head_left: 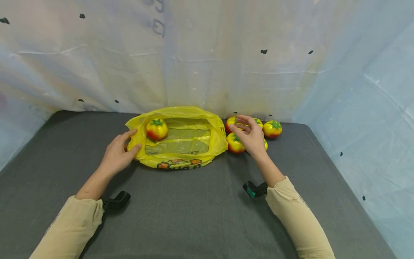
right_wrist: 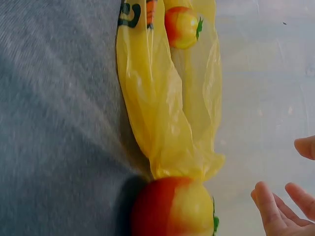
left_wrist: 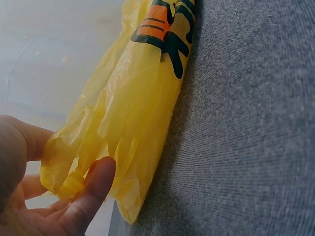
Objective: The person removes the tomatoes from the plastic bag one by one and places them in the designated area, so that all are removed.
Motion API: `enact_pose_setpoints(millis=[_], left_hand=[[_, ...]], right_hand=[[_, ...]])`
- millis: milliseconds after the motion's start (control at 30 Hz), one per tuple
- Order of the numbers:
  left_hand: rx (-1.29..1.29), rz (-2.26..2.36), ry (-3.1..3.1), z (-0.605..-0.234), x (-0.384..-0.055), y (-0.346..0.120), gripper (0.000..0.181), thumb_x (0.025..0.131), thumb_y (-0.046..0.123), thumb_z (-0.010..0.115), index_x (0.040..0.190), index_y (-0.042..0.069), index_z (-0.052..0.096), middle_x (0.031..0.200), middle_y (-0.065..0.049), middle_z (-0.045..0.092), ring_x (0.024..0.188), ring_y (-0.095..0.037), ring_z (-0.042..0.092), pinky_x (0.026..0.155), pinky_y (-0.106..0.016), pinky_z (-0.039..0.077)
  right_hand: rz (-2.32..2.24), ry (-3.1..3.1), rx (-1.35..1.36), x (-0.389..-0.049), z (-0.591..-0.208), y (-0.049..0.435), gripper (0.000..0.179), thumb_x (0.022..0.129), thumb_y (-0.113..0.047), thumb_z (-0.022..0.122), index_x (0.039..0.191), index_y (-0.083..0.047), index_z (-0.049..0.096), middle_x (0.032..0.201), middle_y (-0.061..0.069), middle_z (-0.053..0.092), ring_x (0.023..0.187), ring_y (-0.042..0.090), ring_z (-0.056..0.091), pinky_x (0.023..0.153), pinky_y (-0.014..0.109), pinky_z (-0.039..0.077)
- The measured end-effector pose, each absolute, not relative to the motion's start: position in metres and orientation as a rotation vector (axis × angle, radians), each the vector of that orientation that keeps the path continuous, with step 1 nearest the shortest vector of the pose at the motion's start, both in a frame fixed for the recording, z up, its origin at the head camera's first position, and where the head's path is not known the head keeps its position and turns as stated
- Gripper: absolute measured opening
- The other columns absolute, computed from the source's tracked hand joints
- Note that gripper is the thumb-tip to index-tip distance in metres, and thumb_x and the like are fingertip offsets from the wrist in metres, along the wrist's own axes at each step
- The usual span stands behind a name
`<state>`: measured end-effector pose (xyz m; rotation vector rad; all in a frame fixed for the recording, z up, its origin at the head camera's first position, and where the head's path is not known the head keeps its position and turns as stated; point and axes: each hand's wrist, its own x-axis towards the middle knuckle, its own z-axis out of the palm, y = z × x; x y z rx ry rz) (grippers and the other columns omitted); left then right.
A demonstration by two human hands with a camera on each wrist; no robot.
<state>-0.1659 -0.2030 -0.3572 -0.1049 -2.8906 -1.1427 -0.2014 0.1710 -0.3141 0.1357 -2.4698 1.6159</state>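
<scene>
A yellow plastic bag stands with its mouth spread wide, and one red-and-yellow toy tomato with a green leafy top lies inside at its left. My left hand holds the bag's left end, thumb in front and fingers round the edge; the left wrist view shows the crumpled film between them. To the bag's right, several more toy tomatoes are grouped. Over this group hovers my right hand, fingers loosely bent and holding nothing, partly hiding them. The right wrist view shows a near tomato beside the bag.
A dark grey cloth-covered table carries everything. Behind it hangs a pale plastic sheet, close to the bag and tomatoes, with another sheet along the right side. Each wrist wears a black mount.
</scene>
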Motion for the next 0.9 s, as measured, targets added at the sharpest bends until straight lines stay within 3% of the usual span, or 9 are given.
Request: enact_pose_setpoints(millis=[533, 900], left_hand=[[-0.087, -1.175, -2.882, -0.358, -0.163, -0.205, 0.059, 0.099, 0.025, 0.052, 0.149, 0.001, 0.031, 0.13, -0.031, 0.041, 0.085, -0.034, 0.056, 0.055, -0.031, 0.045], [-0.083, -1.192, -2.913, -0.356, -0.165, -0.205, 0.06, 0.099, 0.029, 0.051, 0.149, 0.004, 0.03, 0.136, -0.032, 0.039, 0.098, -0.039, 0.049, 0.06, -0.033, 0.044]], right_hand=[[1.709, -2.485, 0.274, -0.209, -0.328, 0.126, 0.049, 0.089, -0.022, 0.069, 0.131, -0.003, 0.053, 0.13, 0.018, 0.056, 0.115, 0.026, 0.06, 0.097, 0.041, 0.047], [1.769, -2.525, 0.29, -0.213, -0.336, 0.097, 0.044, 0.089, -0.022, 0.069, 0.129, -0.008, 0.056, 0.127, 0.013, 0.058, 0.115, 0.027, 0.06, 0.092, 0.039, 0.051]])
